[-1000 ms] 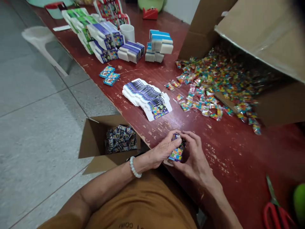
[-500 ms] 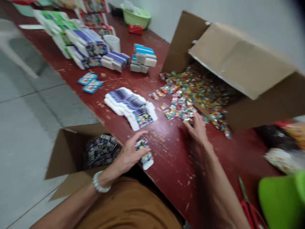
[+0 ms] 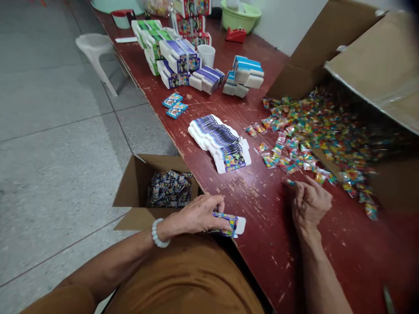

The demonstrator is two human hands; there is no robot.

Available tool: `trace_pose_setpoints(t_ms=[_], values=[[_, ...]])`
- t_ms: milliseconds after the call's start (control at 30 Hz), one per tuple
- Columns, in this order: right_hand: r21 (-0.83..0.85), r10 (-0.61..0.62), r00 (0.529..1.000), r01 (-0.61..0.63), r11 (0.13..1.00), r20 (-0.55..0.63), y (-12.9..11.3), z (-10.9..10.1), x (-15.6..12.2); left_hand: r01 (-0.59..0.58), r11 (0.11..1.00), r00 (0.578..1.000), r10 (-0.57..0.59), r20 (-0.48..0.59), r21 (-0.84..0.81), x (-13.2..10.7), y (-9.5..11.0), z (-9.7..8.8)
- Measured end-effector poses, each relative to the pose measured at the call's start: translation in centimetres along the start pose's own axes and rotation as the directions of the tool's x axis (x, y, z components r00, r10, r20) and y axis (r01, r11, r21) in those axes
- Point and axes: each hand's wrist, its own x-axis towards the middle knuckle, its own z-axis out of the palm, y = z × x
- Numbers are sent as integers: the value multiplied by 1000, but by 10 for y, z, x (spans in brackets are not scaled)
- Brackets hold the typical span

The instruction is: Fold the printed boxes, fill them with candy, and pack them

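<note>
The red table (image 3: 265, 250) bears flat cartons (image 3: 220, 138) and candy packets (image 3: 269, 160).

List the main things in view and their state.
Left hand: gripping a small box
Small box: end flap open
Right hand: pinching a candy packet
Floor carton: open, holding small packs
Large carton: open, candy packets before it
Fanned purple cartons: flat, overlapping
Blue boxes: closed, lying flat

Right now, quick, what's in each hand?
Left hand: closed around a small printed box, its white end flap sticking out.
Right hand: closed, pinching a small candy packet at its fingertips.
</note>
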Motion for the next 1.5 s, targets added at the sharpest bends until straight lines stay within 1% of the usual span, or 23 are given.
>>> trace_pose_setpoints(t_ms=[33, 100, 167, 200, 267, 367, 500, 567, 633, 667, 767, 800, 867, 933, 1033, 1133, 1233, 1300, 1333, 1367, 1433, 1467, 1500], values=[[1, 39, 998, -39, 999, -41, -6, -7, 1, 51, 984, 998, -43, 50, -173, -1, 0, 2], [83, 147, 985, -140, 987, -86, -25, -23, 2, 189, 831, 974, -93, 206, -524, -3, -3, 7], [304, 307, 951, -282, 910, -36, -51, -40, -2, 291, 637, 943, -66, 325, -714, -3, -5, 13], [427, 373, 926, -361, 829, 57, -67, -49, -6, 305, 590, 937, -46, 346, -748, -3, -5, 15], [582, 370, 897, -440, 684, 243, -97, -62, -14, 284, 600, 943, -33, 332, -748, -2, -3, 17], [659, 201, 895, -431, 617, 398, -130, -70, -23, 234, 688, 954, -28, 297, -687, 2, 4, 18], [627, -85, 942, -147, 765, 325, -139, -71, -23, 177, 757, 968, -20, 249, -629, 7, 11, 19], [574, -200, 928, -18, 818, 314, -138, -73, -23, 126, 783, 976, 12, 218, -610, 9, 13, 21], [579, -247, 900, -7, 816, 359, -138, -76, -24, 67, 800, 978, 67, 200, -596, 11, 15, 24], [606, -235, 892, -54, 794, 387, -138, -78, -25, 54, 798, 976, 86, 201, -601, 12, 17, 26], [700, -25, 884, -352, 622, 467, -137, -80, -29, 80, 756, 976, 74, 206, -650, 14, 24, 30], [715, 72, 866, -452, 533, 494, -136, -79, -30, 96, 730, 980, 49, 191, -677, 14, 26, 31], [715, 199, 793, -607, 347, 576, -133, -77, -32, 130, 667, 987, -19, 158, -733, 15, 29, 34], [681, 180, 703, -711, 174, 688, -132, -74, -36, 170, 596, 985, -97, 140, -785, 17, 31, 36], [600, 20, 600, -799, -42, 800, -136, -71, -43, 148, 559, 985, -160, 69, -816, 20, 31, 39], [533, -40, 542, -835, -139, 839, -143, -70, -48, 76, 607, 984, -175, -39, -791, 20, 30, 41], [449, -64, 465, -877, -169, 883, -150, -66, -49, 23, 660, 989, -123, -77, -751, 20, 31, 42], [475, -13, 484, -864, -164, 875, -153, -63, -48, 57, 657, 997, -81, 5, -752, 21, 31, 41], [534, 46, 532, -836, -127, 845, -154, -63, -48, 110, 635, 994, -86, 72, -764, 21, 32, 40], [611, 103, 605, -790, -50, 790, -153, -63, -47, 176, 598, 984, -108, 139, -782, 22, 32, 39], [740, 119, 763, -645, 189, 635, -151, -65, -45, 298, 491, 955, -160, 252, -819, 23, 32, 35], [767, 71, 815, -568, 300, 575, -149, -66, -45, 333, 442, 943, -175, 283, -833, 24, 32, 34], [774, 13, 838, -510, 376, 546, -147, -67, -44, 346, 408, 937, -185, 295, -845, 25, 33, 33]])
